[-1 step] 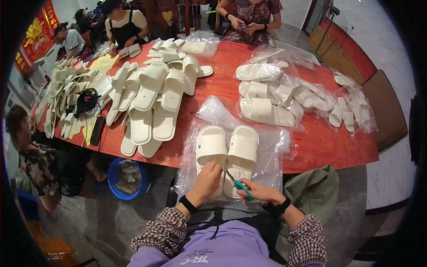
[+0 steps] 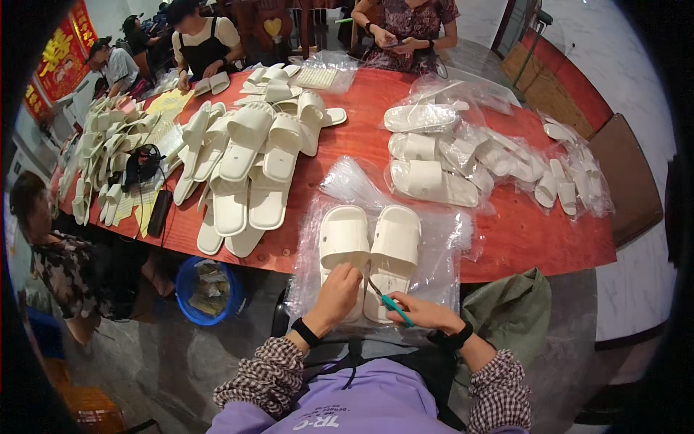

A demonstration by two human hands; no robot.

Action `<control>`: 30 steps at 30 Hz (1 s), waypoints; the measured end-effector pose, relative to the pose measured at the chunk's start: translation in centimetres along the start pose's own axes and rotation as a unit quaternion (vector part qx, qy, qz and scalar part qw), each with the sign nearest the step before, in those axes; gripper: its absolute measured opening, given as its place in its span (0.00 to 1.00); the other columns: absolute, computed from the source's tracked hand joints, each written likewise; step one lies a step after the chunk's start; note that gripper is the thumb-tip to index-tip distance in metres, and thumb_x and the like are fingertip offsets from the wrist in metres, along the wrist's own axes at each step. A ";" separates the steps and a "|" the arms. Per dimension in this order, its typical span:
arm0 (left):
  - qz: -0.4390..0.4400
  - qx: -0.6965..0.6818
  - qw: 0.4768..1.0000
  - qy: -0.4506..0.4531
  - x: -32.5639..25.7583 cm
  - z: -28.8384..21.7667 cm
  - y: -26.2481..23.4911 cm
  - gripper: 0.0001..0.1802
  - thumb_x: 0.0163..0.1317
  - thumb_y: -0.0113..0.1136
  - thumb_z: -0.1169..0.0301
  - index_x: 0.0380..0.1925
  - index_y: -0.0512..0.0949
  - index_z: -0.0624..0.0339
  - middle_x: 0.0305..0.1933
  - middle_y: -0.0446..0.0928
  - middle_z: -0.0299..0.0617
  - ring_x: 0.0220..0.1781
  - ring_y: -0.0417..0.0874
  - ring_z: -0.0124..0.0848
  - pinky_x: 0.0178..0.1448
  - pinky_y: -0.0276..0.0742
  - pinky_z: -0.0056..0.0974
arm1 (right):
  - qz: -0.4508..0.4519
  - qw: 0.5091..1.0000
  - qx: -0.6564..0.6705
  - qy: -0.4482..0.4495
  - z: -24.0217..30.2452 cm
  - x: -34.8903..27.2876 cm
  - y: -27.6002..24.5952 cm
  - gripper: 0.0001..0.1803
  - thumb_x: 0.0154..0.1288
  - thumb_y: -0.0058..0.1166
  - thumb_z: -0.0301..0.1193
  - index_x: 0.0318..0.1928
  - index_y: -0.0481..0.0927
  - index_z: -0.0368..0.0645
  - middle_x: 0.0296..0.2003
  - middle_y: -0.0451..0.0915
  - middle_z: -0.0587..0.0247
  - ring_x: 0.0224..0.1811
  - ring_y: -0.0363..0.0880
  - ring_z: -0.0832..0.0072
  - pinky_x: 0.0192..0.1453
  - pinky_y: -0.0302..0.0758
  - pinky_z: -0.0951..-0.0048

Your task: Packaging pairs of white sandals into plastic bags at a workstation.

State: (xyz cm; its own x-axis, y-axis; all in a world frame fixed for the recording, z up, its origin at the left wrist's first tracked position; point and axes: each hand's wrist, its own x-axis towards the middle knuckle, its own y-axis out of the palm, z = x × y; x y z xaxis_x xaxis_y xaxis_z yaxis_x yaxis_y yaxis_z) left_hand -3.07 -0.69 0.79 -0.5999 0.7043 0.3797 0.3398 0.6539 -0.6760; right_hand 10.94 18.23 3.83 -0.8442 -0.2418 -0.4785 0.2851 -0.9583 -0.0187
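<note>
A pair of cream slippers, the left slipper [image 2: 343, 239] and the right slipper [image 2: 395, 235], lies side by side before me, straps away from me. Under them is a stack of clear plastic bags [image 2: 441, 278] at the table's near edge. My left hand [image 2: 334, 295] rests over the left slipper's footbed, fingertips pinched at the inner lower edge of its strap. Whatever is in that pinch is too small to make out. My right hand [image 2: 428, 315] grips teal-handled scissors [image 2: 396, 308], whose dark blades point up between the slippers, close to my left fingertips.
Loose cream slippers [image 2: 242, 141] are heaped left on the red table [image 2: 347, 148]. Bagged slippers [image 2: 434, 181] lie to the right. A black cable and fan-like item [image 2: 143, 165] sits among papers. A blue bin [image 2: 179, 296] stands below. Co-workers [image 2: 405, 36] are across and at left.
</note>
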 end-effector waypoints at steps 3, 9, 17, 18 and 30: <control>0.000 0.000 1.000 0.005 -0.2 0.0 -0.2 0.04 0.57 0.57 0.79 0.32 0.73 0.63 0.34 0.71 0.49 0.39 0.75 0.49 0.42 0.73 0.46 | -0.028 0.999 -0.022 0.001 0.4 -0.7 0.3 0.27 0.69 0.57 0.43 0.58 0.68 0.38 0.26 0.72 0.71 0.29 0.65 0.84 0.32 0.63 0.79; 0.012 -0.029 0.997 0.067 0.1 -0.2 0.2 0.06 0.54 0.56 0.79 0.32 0.71 0.64 0.34 0.69 0.50 0.38 0.72 0.49 0.42 0.71 0.47 | -0.084 0.993 -0.067 -0.055 -1.1 -2.1 0.1 0.28 0.65 0.62 0.39 0.59 0.69 0.38 0.25 0.70 0.70 0.29 0.65 0.82 0.32 0.64 0.77; 0.005 -0.017 0.998 0.063 -0.7 -1.0 -1.5 0.04 0.57 0.56 0.76 0.31 0.71 0.62 0.32 0.69 0.47 0.36 0.73 0.47 0.40 0.71 0.46 | -0.202 0.979 -0.015 -0.030 -1.7 -5.5 -3.2 0.28 0.63 0.63 0.30 0.61 0.68 0.38 0.36 0.77 0.66 0.34 0.76 0.79 0.38 0.74 0.77; 0.009 -0.017 0.998 0.056 -0.9 -0.9 -1.9 0.04 0.57 0.57 0.76 0.31 0.72 0.62 0.32 0.69 0.47 0.37 0.74 0.46 0.40 0.72 0.46 | -0.259 0.965 0.018 -0.038 -2.2 -6.6 -4.0 0.28 0.63 0.62 0.29 0.61 0.69 0.38 0.36 0.77 0.67 0.33 0.77 0.79 0.36 0.74 0.77; -0.001 -0.106 0.993 0.060 -1.9 -5.3 -8.7 0.05 0.59 0.61 0.76 0.33 0.75 0.63 0.32 0.71 0.45 0.36 0.76 0.43 0.39 0.73 0.42 | -0.596 0.802 0.000 0.034 -14.5 -11.7 -20.8 0.22 0.70 0.53 0.38 0.57 0.73 0.34 0.37 0.77 0.66 0.35 0.74 0.78 0.41 0.70 0.75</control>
State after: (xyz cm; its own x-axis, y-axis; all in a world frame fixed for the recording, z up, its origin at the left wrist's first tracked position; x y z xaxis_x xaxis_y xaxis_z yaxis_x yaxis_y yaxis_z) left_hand -1.06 -6.20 9.27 -0.5148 0.7229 0.4610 0.4915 0.6894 -0.5322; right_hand 21.51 43.18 -2.88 -0.4904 0.8553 -0.1673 -0.7070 -0.5026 -0.4976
